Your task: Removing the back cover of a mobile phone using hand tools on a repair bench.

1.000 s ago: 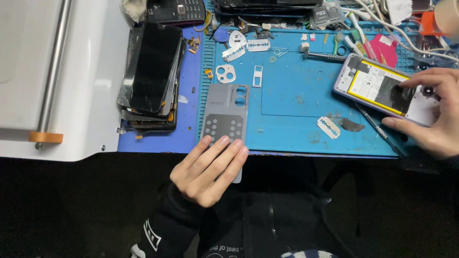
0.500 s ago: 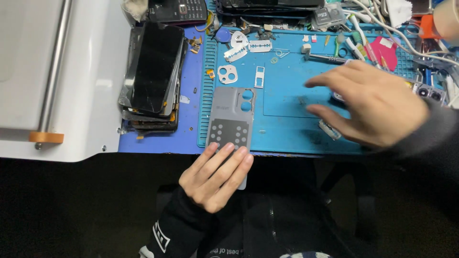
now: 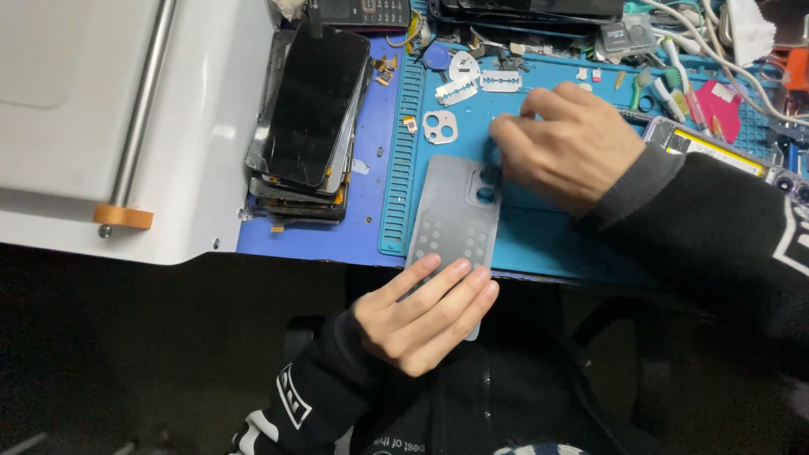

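I see the left hand [image 3: 425, 312] lying flat, fingers stretched out and loose, pressing the near end of a grey phone back cover [image 3: 455, 221] that hangs over the front edge of the blue work mat [image 3: 539, 244]. The cover lies flat, its camera cut-outs at the far end. The right hand [image 3: 566, 143] sits over the mat just beyond that far end, fingers curled and pinched together near the cut-outs; I cannot tell whether anything is held between them. A small silver camera frame [image 3: 440, 127] lies just left of that hand, and two razor blades [image 3: 480, 84] lie farther up the mat. A stack of dark phone screens [image 3: 309, 118] sits at the mat's left edge, beside a white machine [image 3: 126, 126]. An opened phone [image 3: 708, 145] shows partly behind the right sleeve.
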